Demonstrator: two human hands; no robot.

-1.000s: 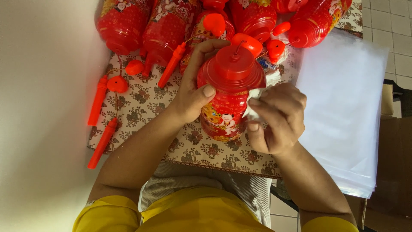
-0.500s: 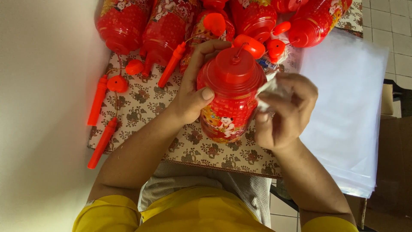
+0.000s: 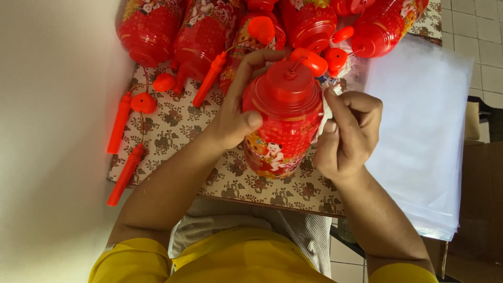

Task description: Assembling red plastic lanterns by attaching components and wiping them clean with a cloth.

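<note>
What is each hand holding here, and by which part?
Left hand grips the red lantern around its side; right hand pinches a small white piece against it.

White wall (image 3: 52, 131), tiled floor (image 3: 484, 31).

Seen from above: the left hand (image 3: 236, 118) grips a red plastic lantern (image 3: 280, 123) over a floral tablecloth (image 3: 178, 126), while the right hand (image 3: 346, 136) pinches a white scrap (image 3: 324, 112) against its side.

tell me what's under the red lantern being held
Below the red lantern, held by the left hand, a floral patterned cloth shows. The part directly beneath it is covered.
</note>
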